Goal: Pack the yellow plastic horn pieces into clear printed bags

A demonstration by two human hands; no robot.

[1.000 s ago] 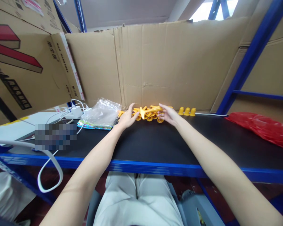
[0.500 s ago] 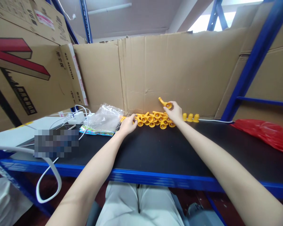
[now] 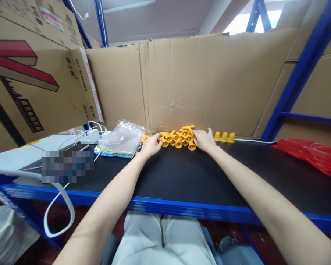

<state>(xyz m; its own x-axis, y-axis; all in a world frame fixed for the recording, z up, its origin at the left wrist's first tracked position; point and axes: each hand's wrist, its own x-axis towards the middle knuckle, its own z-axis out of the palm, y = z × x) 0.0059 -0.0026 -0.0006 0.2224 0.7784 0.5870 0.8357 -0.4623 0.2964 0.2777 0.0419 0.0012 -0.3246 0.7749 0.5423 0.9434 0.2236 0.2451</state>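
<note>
Several small yellow horn-shaped pieces (image 3: 178,138) lie stacked in a pile against the cardboard, most with their flared, hollow ends facing me. My left hand (image 3: 151,144) rests against the pile's left end, its fingers touching the pieces and holding none of them. At the right end, my right hand (image 3: 204,140) lies palm down with fingers apart, its fingertips at the stack. One horn (image 3: 188,127) lies on top there, close to the right fingertips. Some yellow parts (image 3: 145,138) show just left of my left hand.
Three yellow caps (image 3: 224,137) stand in a row on the black tabletop (image 3: 182,176). Left are clear plastic bags (image 3: 123,138), white chargers with cables (image 3: 92,136) and a blurred-out device (image 3: 67,165). A red plastic bag (image 3: 311,156) lies right. Tall cardboard (image 3: 209,81) closes the back.
My right hand has lowered to the pile and let go of the horn it held, which now lies on top. The left hand has stayed in place.
</note>
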